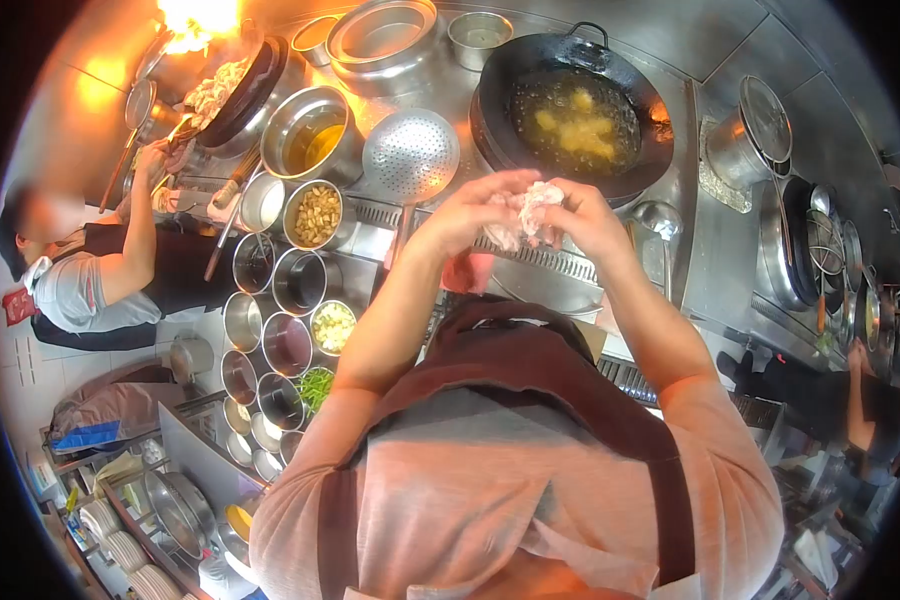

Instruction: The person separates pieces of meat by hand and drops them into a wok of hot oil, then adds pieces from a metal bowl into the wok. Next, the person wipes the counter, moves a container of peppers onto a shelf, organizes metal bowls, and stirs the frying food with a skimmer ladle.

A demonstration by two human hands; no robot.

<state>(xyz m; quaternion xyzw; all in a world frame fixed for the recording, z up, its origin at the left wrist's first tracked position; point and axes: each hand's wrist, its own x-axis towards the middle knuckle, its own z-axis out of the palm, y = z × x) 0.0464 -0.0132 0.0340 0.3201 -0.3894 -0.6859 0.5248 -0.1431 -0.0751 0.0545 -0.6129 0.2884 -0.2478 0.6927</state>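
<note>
Head view, hands [460,212] holding pale pieces [542,205], wok [498,125] beyond

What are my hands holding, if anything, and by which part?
Pale, lumpy food pieces, held at their sides between both hands; any grip underneath is hidden.

The steel bench [454,88] carries a black wok [498,92], a perforated strainer [411,155] and a ladle [658,217]
</note>
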